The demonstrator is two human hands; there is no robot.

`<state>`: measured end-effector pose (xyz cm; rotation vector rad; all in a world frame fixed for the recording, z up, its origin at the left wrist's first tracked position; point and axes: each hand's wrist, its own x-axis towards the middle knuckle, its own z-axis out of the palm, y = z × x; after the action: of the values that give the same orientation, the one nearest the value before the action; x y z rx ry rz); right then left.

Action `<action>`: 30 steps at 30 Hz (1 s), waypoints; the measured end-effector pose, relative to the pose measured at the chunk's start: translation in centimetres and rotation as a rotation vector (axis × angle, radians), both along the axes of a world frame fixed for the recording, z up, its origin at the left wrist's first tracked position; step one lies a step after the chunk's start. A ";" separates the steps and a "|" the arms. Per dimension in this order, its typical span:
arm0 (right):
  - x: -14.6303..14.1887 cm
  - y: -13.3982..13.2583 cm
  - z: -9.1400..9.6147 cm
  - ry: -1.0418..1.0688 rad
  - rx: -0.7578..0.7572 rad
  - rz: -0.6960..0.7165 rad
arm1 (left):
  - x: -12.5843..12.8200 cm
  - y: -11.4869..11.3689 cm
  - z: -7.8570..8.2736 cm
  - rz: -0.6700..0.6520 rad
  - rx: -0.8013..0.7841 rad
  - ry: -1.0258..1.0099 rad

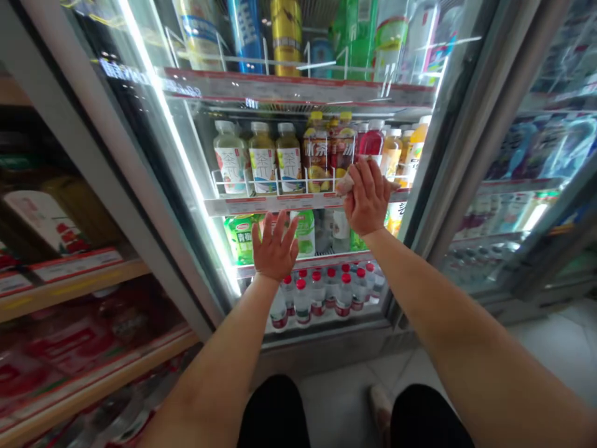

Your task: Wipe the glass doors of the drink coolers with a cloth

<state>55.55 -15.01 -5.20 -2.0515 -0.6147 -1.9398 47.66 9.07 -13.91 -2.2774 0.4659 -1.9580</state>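
The right hand [367, 196] presses a crumpled, pale, soft-looking cloth [345, 185] to the big, clear glass door [321, 233] of a drinks fridge. Its fingers bend over the cloth and hold it bunched under them, with bits poking out at both sides. The cloth is in front of the middle shelf, toward the right of the door. The left hand [275, 249] is lower down, fingers spread wide, with nothing in it. It looks flat on the glass, but I cannot be sure it touches.

It looks like the wiping is part way through. I cannot tell which bits of glass are done or how much is left, as the shine hides any smears.

The glass is smooth and flat, with bright white streaks of light on it. A hard, grey metal frame [459, 130] runs down its right side. Behind the glass are round brown bottles with yellow caps [317, 149], a thin white wire rail [291, 185], and small see-through plastic bottles with red caps [344, 295].
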 end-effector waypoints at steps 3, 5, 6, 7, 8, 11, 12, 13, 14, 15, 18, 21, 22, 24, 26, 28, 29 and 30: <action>0.0 0.0 0.0 -0.003 -0.003 -0.025 | 0.1 0.1 -0.2 -0.026 -0.029 0.040; 0.0 0.0 0.0 -0.027 -0.010 -0.033 | 0.1 0.1 -0.3 -0.038 -0.054 0.074; -0.1 -0.1 0.0 -0.024 -0.015 -0.038 | 0.1 0.1 -0.4 -0.043 -0.065 0.090; -0.1 -0.1 0.0 -0.008 -0.019 -0.044 | 0.1 0.1 -0.4 -0.048 -0.074 0.102; -0.2 -0.1 0.0 0.015 -0.020 -0.048 | 0.1 0.1 -0.4 -0.049 -0.079 0.110; -0.1 -0.1 0.0 0.036 -0.019 -0.040 | 0.1 0.1 -0.4 -0.036 -0.074 0.111; -0.1 -0.1 0.0 0.020 -0.016 -0.032 | 0.1 0.1 -0.4 -0.026 -0.066 0.103; 0.1 -0.1 0.0 0.006 -0.013 -0.024 | 0.1 0.1 -0.3 -0.019 -0.054 0.087; 0.2 -0.1 -0.1 -0.003 -0.011 -0.015 | 0.1 0.1 -0.3 -0.015 -0.041 0.065; 0.3 -0.1 -0.1 -0.008 -0.012 -0.007 | 0.1 0.1 -0.3 -0.015 -0.030 0.045; 0.2 -0.1 -0.1 -0.009 -0.013 0.004 | 0.1 0.1 -0.3 -0.042 -0.035 0.050; -0.2 -0.1 0.0 0.042 -0.013 -0.021 | 0.1 0.0 -0.2 -0.043 -0.057 0.089; -0.3 -0.1 0.0 0.061 -0.014 -0.025 | 0.0 0.0 -0.2 -0.034 -0.051 0.080; -0.4 -0.1 0.1 0.067 -0.015 -0.031 | 0.0 0.0 -0.2 -0.020 -0.030 0.043; -0.4 -0.1 0.1 0.048 -0.015 -0.037 | 0.0 0.0 -0.2 -0.017 -0.023 0.028; -0.3 -0.1 0.1 0.039 -0.012 -0.036 | 0.0 0.0 -0.3 -0.027 -0.040 0.052; -0.3 -0.1 0.1 0.035 -0.009 -0.025 | 0.0 0.0 -0.3 -0.036 -0.053 0.072; -0.2 -0.1 0.1 0.034 -0.009 -0.013 | 0.1 0.1 -0.3 -0.046 -0.063 0.088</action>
<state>55.35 -15.09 -5.14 -2.0945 -0.6055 -1.9083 47.72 9.15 -14.25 -2.4204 0.4756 -1.9254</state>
